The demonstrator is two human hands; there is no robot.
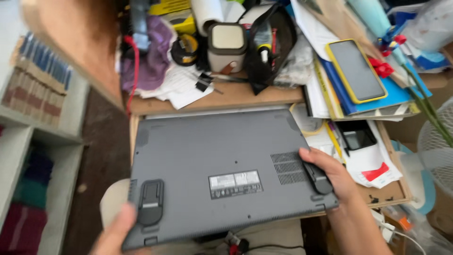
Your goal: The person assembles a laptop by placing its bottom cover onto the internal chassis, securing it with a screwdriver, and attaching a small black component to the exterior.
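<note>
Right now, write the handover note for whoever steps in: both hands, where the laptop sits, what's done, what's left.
Left hand: grip on the near left corner of the grey laptop, beside the left fold-out stand foot.
Right hand: grip on the near right corner, thumb on the right stand foot.
Laptop: closed, underside up, on the pull-out desk tray, near edge overhanging.
Done: flipped over.
Left: all bottom-panel work; no screws visibly removed.

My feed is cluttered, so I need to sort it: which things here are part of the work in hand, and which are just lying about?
In hand:
grey laptop, underside up
left hand at its near left corner
right hand on its right edge

Lying about:
yellow-cased phone on blue folder
purple cloth
paper roll
loose papers
</note>
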